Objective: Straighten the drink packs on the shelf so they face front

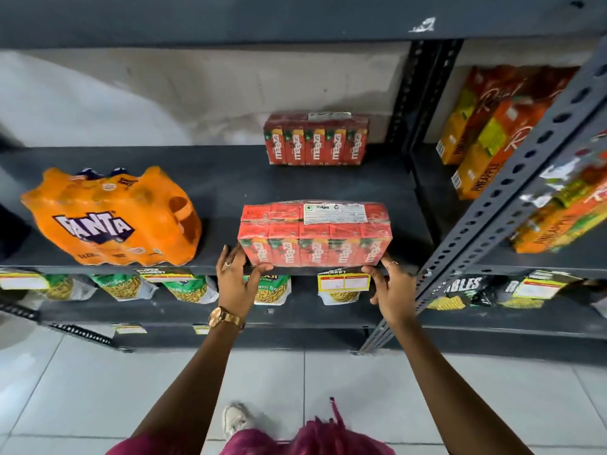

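A red shrink-wrapped Maaza carton pack (313,234) stands at the front edge of the dark grey shelf (223,192), its logos facing me. My left hand (235,279) grips its lower left corner, thumb under the front. My right hand (389,287) holds the lower right corner. A second Maaza pack (316,139) stands at the back against the wall, also facing front. An orange Fanta bottle pack (111,218) sits to the left on the same shelf, turned slightly askew.
A perforated grey upright (512,192) runs diagonally just right of my right hand. Pineapple juice cartons (479,133) fill the bay beyond it. Snack pouches (187,289) and yellow price labels (343,282) sit on the shelf below. My shoe (236,418) is on the tiled floor.
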A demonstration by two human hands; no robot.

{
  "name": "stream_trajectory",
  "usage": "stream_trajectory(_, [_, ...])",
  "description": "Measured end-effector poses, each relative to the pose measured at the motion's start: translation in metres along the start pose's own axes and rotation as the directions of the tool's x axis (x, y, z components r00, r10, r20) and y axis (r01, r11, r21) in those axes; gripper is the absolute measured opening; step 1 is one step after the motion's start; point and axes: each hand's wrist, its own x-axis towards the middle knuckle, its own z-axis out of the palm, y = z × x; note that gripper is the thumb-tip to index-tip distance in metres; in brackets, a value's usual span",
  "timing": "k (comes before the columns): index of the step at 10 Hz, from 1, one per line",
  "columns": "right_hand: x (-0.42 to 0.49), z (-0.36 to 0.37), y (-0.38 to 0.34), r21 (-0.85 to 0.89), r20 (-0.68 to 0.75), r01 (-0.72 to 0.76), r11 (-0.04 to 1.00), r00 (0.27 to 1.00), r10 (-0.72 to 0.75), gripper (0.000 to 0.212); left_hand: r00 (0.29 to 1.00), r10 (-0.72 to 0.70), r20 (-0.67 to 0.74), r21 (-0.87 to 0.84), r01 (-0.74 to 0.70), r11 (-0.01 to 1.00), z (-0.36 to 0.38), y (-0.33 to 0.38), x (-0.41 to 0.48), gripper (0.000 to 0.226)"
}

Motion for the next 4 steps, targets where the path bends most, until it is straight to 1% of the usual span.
stream_trajectory(2, [-0.001,0.0,-0.005,0.048,-0.034,-0.012,0.999,0.999,0.013,0.042,0.999,-0.015,0.029,-0.01,0.015,1.0,-0.004,-0.004,-0.001,0.047])
stream_trajectory(3, [-0.006,-0.004,-0.013,0.07,0.003,-0.054,0.996,0.999,0.054,0.045,0.999,0.019,0.031,-0.021,-0.019,1.0,-0.01,-0.003,-0.002,0.05])
stream_trajectory(4, [-0.009,-0.012,-0.026,0.067,0.089,-0.121,0.99,0.989,0.114,0.055,0.991,0.025,0.133,0.004,-0.026,1.0,-0.019,-0.002,0.001,0.06])
